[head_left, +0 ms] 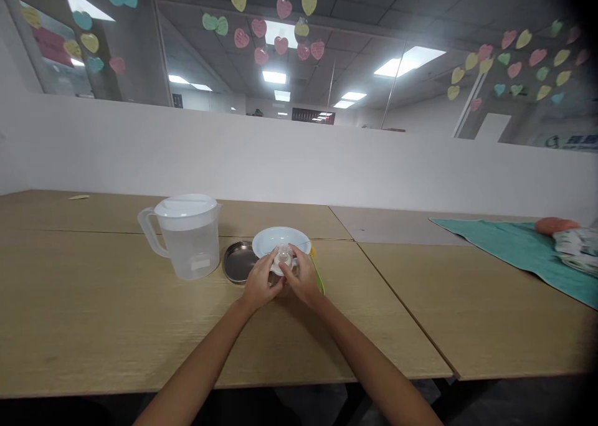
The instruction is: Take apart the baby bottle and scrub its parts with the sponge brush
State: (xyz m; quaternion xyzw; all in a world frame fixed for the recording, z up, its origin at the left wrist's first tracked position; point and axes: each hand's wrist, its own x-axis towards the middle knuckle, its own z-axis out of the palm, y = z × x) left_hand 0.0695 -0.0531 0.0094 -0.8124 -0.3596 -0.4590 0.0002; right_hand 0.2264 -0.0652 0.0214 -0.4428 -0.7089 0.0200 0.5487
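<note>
Both my hands meet over a small baby bottle (283, 259) with a clear teat and a white collar, held just above the wooden table (140, 314). My left hand (260, 281) wraps the bottle's body from the left. My right hand (303, 275) closes its fingers round the collar from the right. Right behind the bottle stands a white bowl (280, 239). A small round metal dish (237, 261) lies to the left of it. A green-yellow strip (318, 278), perhaps a brush or spoon handle, pokes out beside my right hand.
A translucent plastic jug (189, 234) with a white lid and handle stands at the left. A teal cloth (523, 251) with an orange object (555, 225) and patterned fabric lies at the far right. A white partition wall (299, 164) runs behind the table.
</note>
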